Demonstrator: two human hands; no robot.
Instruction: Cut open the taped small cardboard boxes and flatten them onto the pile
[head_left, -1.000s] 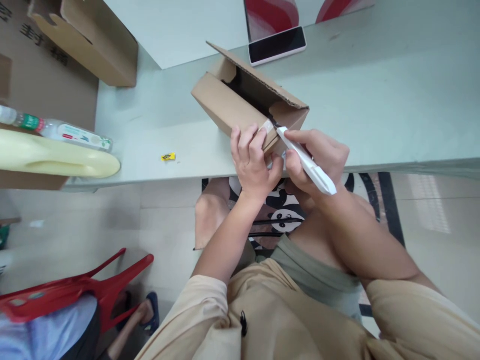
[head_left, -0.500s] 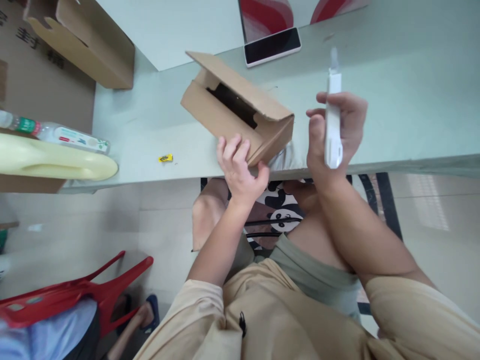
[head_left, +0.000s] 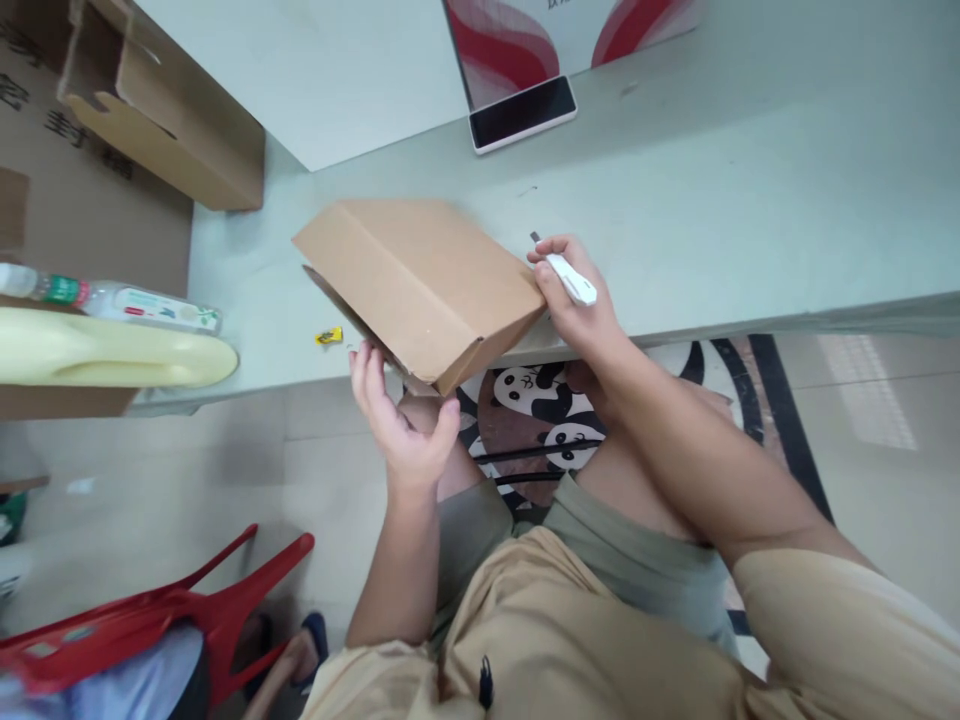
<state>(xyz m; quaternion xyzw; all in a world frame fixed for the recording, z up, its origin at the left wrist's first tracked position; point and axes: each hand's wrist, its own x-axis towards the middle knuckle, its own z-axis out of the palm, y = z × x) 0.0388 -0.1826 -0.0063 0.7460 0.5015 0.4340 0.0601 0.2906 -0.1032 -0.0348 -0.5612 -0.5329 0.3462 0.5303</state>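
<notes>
A brown cardboard box (head_left: 420, 270) lies tilted at the table's front edge, its closed faces turned up and its gap facing left. My left hand (head_left: 405, 420) is at the box's lower left edge, fingers and thumb spread apart; the fingertips are close to the flap, and I cannot tell how firmly they touch. In my right hand (head_left: 577, 300) is a white utility knife (head_left: 571, 280), its short blade pointing up and left past my fingers. That hand is beside the box's right corner.
A small yellow object (head_left: 328, 336) lies on the table (head_left: 712, 220). Behind is a black-screened device (head_left: 523, 115). At left are an open carton (head_left: 172, 120), a plastic bottle (head_left: 157, 306) and a pale yellow long object (head_left: 112, 347). A red chair (head_left: 217, 610) with a seated person is lower left.
The box has turned over leftward, so its opening no longer faces up. My left hand has moved left and down off its front corner. My right hand brought the knife left and down to the box.
</notes>
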